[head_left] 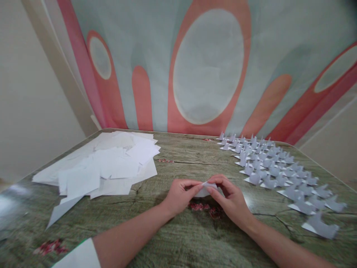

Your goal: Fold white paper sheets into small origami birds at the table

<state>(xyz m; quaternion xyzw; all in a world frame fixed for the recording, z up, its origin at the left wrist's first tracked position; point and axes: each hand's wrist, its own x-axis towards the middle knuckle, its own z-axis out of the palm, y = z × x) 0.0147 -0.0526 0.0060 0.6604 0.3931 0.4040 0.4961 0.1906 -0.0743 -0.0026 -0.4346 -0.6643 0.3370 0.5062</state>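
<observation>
Between my two hands is a small piece of folded white paper [203,192], held just above the table near its middle. My left hand [181,195] pinches its left edge between thumb and fingers. The fingers of my right hand [230,199] are closed on its right and upper side, with the thumb across the front. Part of the paper is hidden behind the fingers, so its full folded shape cannot be made out.
On the left of the wood-patterned table [178,238] lies a loose heap of white paper sheets [117,163]. Many folded white paper figures [275,171] stand in rows along the right side. A patterned wall covering [153,56] rises behind the table.
</observation>
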